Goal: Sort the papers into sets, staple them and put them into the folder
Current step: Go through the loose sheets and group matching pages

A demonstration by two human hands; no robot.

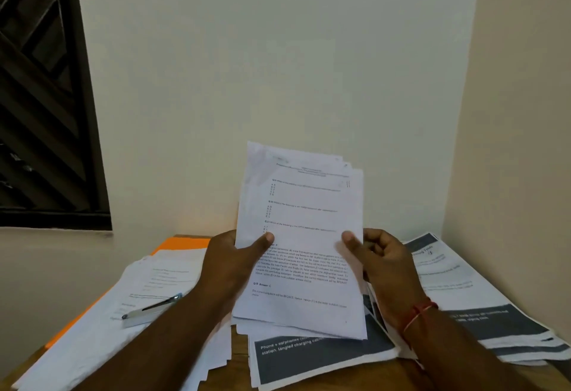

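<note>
Your left hand [238, 254] and right hand [383, 262] each pinch the papers [302, 230] upright above the desk [241, 347]; the top edges sit uneven, so stapling now could miss 1 sheet

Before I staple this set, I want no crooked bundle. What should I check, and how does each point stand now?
1. Grip on the stack: left hand and right hand pinch its sides: ok.
2. Edges squared: the top right corners fan out: not ok.
3. Stapler free: it lies untouched on the loose sheets at the left: ok.
4. A hand free to take it: both hold the stack: not ok.
5. Orange folder open to receive: mostly covered by sheets: not ok.
6. Pages all of one set: only the front page shows: cannot tell.
</note>
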